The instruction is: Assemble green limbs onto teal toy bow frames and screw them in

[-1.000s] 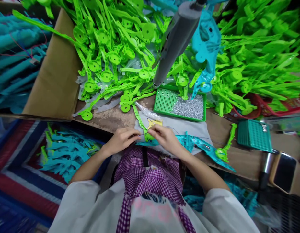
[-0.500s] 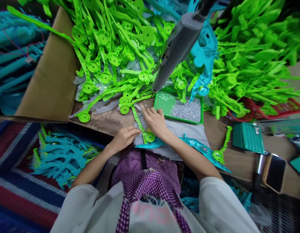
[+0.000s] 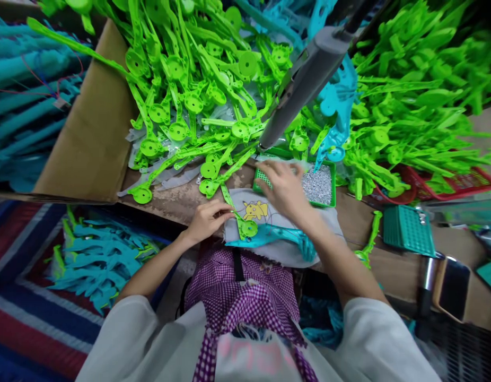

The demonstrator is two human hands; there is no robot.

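On a grey cloth (image 3: 285, 260) with a yellow cartoon figure lies a long blue plastic part (image 3: 265, 236). A bright green plastic part (image 3: 248, 228) with a round disc end rests against its left end. My left hand (image 3: 209, 218) pinches the green part's arm at its edge, and a thin dark wire runs close by. My right hand (image 3: 285, 191) is raised over a green tray (image 3: 333, 183) of small silvery screws, holding nothing I can see, its fingers apart and slightly bent. Above it hangs a grey electric screwdriver (image 3: 305, 85), its tip near my fingers but not visibly touched.
Heaps of green plastic parts (image 3: 177, 101) fill the back of the bench. A cardboard box (image 3: 86, 122) stands at left, beside blue parts. On the right are a red basket (image 3: 460, 183), a teal basket (image 3: 408, 231) and a phone (image 3: 454, 286). More blue parts (image 3: 98, 254) lie low left.
My right hand has left the green part and moved up and right over the screw tray. My left hand stays at the green part. The cartoon figure on the cloth is now uncovered.
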